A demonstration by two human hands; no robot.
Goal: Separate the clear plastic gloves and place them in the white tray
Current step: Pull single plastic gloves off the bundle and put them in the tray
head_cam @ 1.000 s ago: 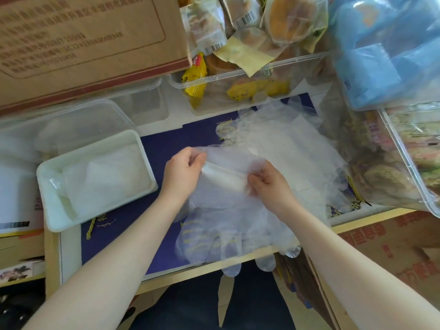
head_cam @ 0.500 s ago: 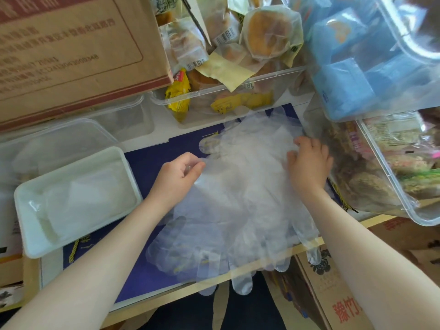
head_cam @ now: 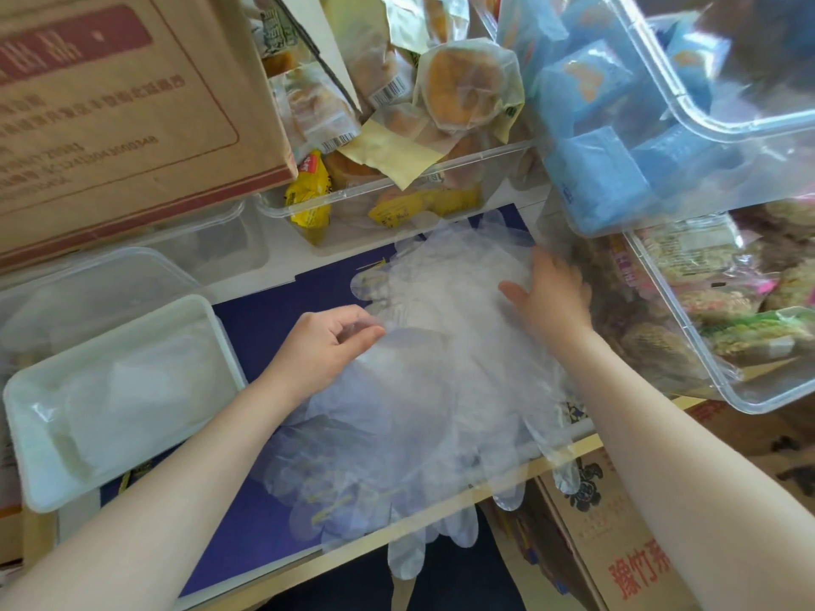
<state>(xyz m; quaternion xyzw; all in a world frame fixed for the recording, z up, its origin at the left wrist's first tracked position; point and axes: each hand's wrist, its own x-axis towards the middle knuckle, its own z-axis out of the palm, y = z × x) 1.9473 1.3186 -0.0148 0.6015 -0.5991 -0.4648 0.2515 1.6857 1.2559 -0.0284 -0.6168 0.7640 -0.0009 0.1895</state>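
A heap of clear plastic gloves lies on the dark blue mat, their fingers hanging over the table's front edge. My left hand pinches the left edge of the top glove between thumb and fingers. My right hand rests on the heap's far right side, thumb spread out; its fingertips are blurred. The white tray sits to the left of the heap and holds folded clear gloves.
A cardboard box overhangs the back left. Clear bins of wrapped pastries, blue packets and snack packs crowd the back and right. An empty clear container stands behind the tray. Printed cartons stand below the table.
Both hands let the rolled glove go and spread apart. My right hand moved to the heap's far right side; my left stays at its left edge. The camera tilted slightly.
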